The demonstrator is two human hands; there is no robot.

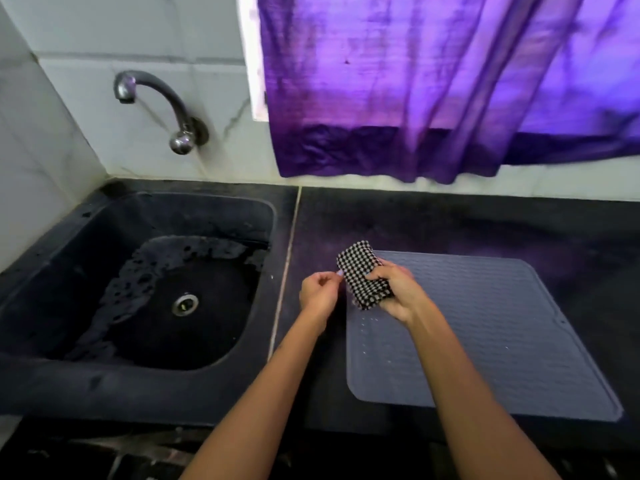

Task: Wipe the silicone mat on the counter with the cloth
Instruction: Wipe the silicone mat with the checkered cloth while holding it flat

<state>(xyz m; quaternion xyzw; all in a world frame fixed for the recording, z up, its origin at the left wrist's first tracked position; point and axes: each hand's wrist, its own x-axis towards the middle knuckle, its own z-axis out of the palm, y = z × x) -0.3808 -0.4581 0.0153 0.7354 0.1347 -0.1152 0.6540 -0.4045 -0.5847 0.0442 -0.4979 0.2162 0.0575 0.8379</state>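
Right hand (394,292) grip clamped round folded checkered cloth (363,273) above mat (485,327) corner; left hand (318,294) pinches cloth edge.

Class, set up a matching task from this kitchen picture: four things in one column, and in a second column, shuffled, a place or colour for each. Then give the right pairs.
Column one:
1. cloth
2. silicone mat
3. curtain
4. tap

Column two:
A. on the tiled wall above the sink
B. grey, flat on the dark counter
C. black-and-white checked, gripped by the right hand
D. purple, hanging above the counter

Pairs: 1-C, 2-B, 3-D, 4-A
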